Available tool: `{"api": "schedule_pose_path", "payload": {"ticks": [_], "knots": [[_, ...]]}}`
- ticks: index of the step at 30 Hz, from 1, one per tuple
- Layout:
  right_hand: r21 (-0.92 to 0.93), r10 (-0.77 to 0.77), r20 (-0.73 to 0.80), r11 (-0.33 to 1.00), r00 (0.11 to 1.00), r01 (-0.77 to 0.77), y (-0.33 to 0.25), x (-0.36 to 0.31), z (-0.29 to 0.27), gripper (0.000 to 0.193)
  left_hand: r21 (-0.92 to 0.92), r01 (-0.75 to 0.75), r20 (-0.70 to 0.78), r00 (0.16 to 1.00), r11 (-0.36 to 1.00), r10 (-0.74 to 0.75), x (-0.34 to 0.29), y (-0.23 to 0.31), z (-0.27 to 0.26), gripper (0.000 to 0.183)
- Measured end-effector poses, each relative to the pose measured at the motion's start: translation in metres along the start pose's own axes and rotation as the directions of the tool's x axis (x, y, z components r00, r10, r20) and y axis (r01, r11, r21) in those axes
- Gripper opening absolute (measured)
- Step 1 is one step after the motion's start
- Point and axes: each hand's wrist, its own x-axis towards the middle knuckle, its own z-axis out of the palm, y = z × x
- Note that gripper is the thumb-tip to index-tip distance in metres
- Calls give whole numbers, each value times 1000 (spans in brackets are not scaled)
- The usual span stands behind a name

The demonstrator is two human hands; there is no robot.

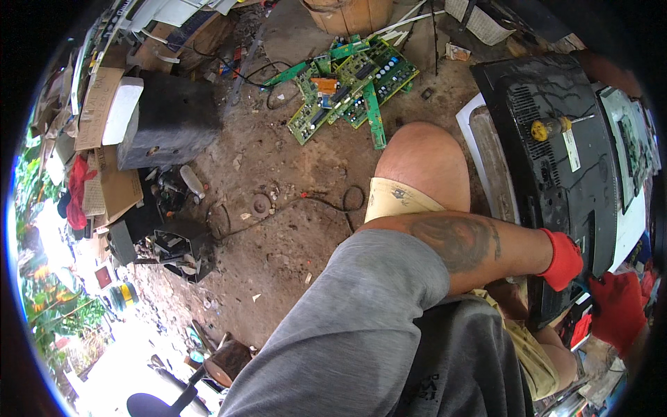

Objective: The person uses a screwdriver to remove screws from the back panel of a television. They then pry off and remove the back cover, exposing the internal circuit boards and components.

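Note:
A black vented back cover [549, 167], apparently of a flat-screen television, stands along my right side. My left hand [561, 261], in a red glove, reaches across my body to the near end of this cover. Its fingers are mostly hidden against the dark edge. Close beside it is my right hand [617, 309], also red-gloved, with its fingers curled in. A small bit of blue shows between the two gloves, too small to name. On the cover lies a screwdriver [551, 128] with a yellow and black handle.
Green circuit boards [354, 83] lie piled on the dirt floor ahead. A black casing [170, 121] and cardboard [114, 184] stand at the left. A thin cable [306, 197] snakes across the ground. Another panel [632, 146] leans beyond the cover, and a wooden basket [347, 15] stands farther off.

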Motion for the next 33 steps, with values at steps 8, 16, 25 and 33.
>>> {"api": "schedule_pose_path", "payload": {"ticks": [8, 16, 25, 33], "knots": [[426, 200, 212, 862, 957, -275, -16, 40, -39, 34, 21, 22, -38, 999, 1000, -21, -3, -3, 2, 34], [642, 504, 397, 445, 767, -625, 43, 4, 22, 44, 83, 26, -61, 998, 996, -21, 2, 1, 11, 33], [598, 458, 397, 528, 795, -603, 25, 10, 13, 40, 57, 32, -55, 998, 998, -28, 8, 1, 20, 35], [-60, -10, 58, 998, 998, 13, -10, -1, -12, 56, 15, 51, -34, 998, 999, -50, 5, 4, 6, 34]]}}
